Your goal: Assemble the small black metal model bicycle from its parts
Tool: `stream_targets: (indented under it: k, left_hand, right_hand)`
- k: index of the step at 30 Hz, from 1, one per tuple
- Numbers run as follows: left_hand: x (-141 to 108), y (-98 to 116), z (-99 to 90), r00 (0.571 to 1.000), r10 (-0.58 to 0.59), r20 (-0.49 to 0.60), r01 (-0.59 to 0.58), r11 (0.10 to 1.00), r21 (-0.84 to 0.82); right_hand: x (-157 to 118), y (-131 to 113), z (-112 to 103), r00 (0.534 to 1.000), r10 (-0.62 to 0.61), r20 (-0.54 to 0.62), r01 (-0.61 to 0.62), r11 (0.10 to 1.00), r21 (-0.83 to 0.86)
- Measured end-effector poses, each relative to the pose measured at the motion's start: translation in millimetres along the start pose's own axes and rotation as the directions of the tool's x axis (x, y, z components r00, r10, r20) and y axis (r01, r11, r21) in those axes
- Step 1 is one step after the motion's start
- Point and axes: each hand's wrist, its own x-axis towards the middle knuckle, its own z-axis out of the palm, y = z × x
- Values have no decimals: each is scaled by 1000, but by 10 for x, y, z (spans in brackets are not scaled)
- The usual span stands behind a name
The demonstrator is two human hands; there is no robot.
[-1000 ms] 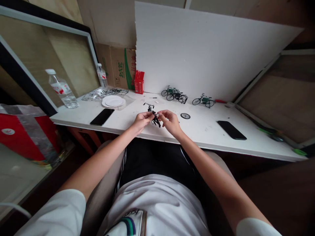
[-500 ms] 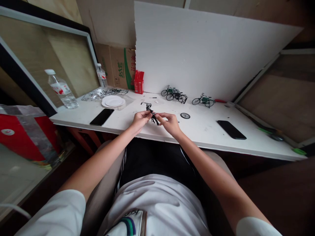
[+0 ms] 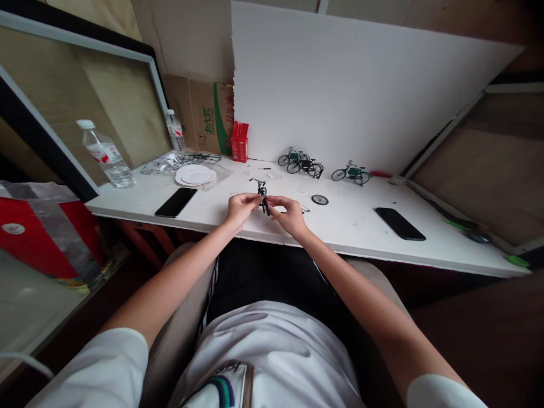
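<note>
Between my two hands, just over the front part of the white table [image 3: 340,232], is a small black model bicycle [image 3: 262,191], its handlebar pointing away from me. My left hand [image 3: 243,208] pinches it from the left side. From the right, my right hand [image 3: 289,215] has thumb and fingers closed on it too. The fingers cover much of the frame. A loose model wheel [image 3: 320,199] lies flat to the right of my hands. Beside my right fingers a small thin wire-like part [image 3: 305,209] rests on the table.
Several model bicycles [image 3: 351,173] stand at the back by a white board [image 3: 361,85]. Phones lie left [image 3: 176,202] and right [image 3: 399,224]. White plates [image 3: 195,175], water bottles [image 3: 106,156] and a red box [image 3: 240,141] are on the left side.
The model bicycle has turned between my fingers and now points more straight away from me. My right hand has shifted slightly left, uncovering the thin part on the table.
</note>
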Motion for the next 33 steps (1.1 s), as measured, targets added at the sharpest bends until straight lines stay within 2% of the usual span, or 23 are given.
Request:
stream_targets:
  k: [6,13,15,18,26,30,33]
  left_hand:
    - [-15,44,59,998,37,53,-39,999,23]
    - [-16,131,62,990,-84,112,91,994,-54]
    - [-29,131,64,988,-82,132,84,996,-9]
    - [-49,98,88,989,-28,144,14,995,95]
    - [-82,41,136,993,85,88,-97,984,147]
    - [-90,53,132,993,99,63,-106,988,114]
    - [-77,34,126,996,81,39,-85,991,103]
  right_hand:
    - [17,81,5,999,-4,-41,5,1000,30]
    - [2,30,-9,998,14,-63,-16,999,-28]
    - [-3,25,-12,997,10,-72,-13,998,-54]
    - [-1,28,-11,996,-8,-86,1,997,-81]
    - [-13,3,11,996,-55,-74,44,989,-141]
    - [-27,13,5,989,-138,-60,125,974,-189]
    - [-19,-41,-44,982,-190,15,188,954,-231]
